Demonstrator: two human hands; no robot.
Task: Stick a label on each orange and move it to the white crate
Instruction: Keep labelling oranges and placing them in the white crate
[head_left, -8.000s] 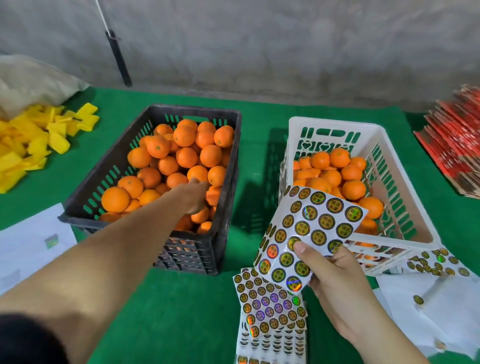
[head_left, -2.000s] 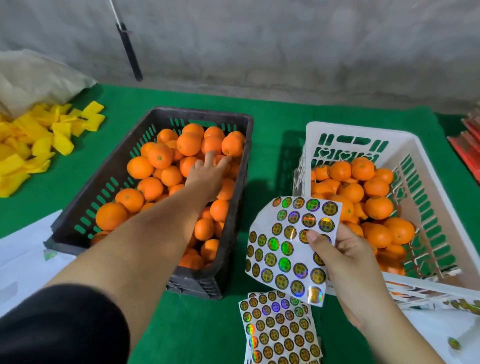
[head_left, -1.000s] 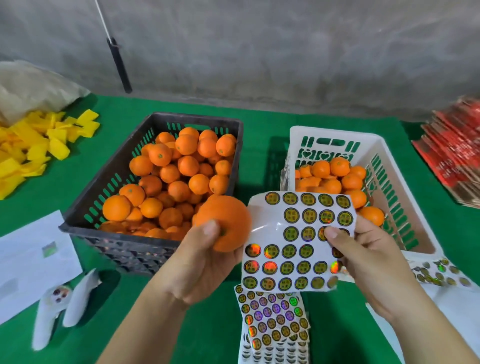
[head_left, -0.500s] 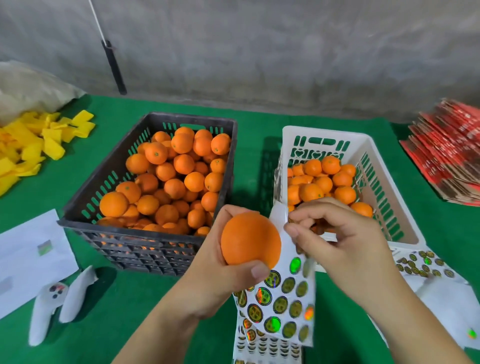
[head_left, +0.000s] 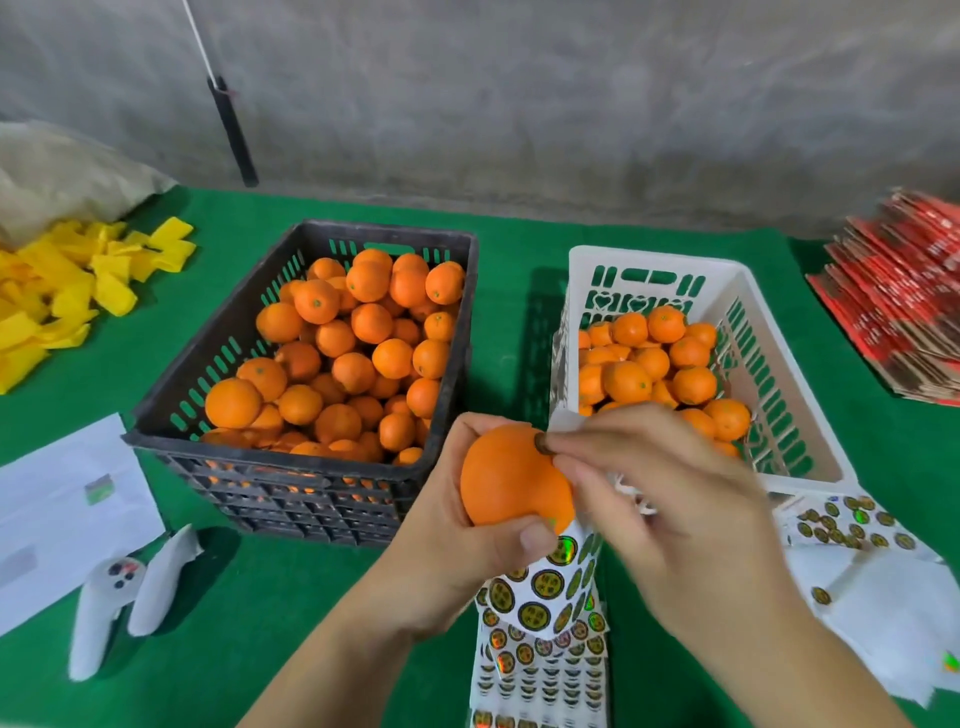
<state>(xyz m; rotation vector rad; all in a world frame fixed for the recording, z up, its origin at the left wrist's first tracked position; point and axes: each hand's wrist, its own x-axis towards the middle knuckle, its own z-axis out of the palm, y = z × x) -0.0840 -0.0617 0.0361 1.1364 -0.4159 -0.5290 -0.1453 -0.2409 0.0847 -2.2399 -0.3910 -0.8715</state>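
Note:
My left hand (head_left: 457, 540) grips one orange (head_left: 511, 480) in front of the two crates, with a sheet of round shiny labels (head_left: 550, 582) hanging beneath it. My right hand (head_left: 670, 509) pinches a small dark label (head_left: 540, 443) at the orange's upper right side. The black crate (head_left: 208, 358) on the left holds several oranges. The white crate (head_left: 769, 338) on the right holds several more.
More label sheets (head_left: 540, 670) lie on the green cloth below my hands, and others (head_left: 847, 519) lie right of the white crate. A white controller (head_left: 119, 587) and paper (head_left: 57, 514) sit at left. Yellow pieces (head_left: 62, 296) lie far left, red cartons (head_left: 904, 291) far right.
My left hand picked an orange from the black crate and brought it forward. My right hand peeled a label off the sheet and moved it onto the orange.

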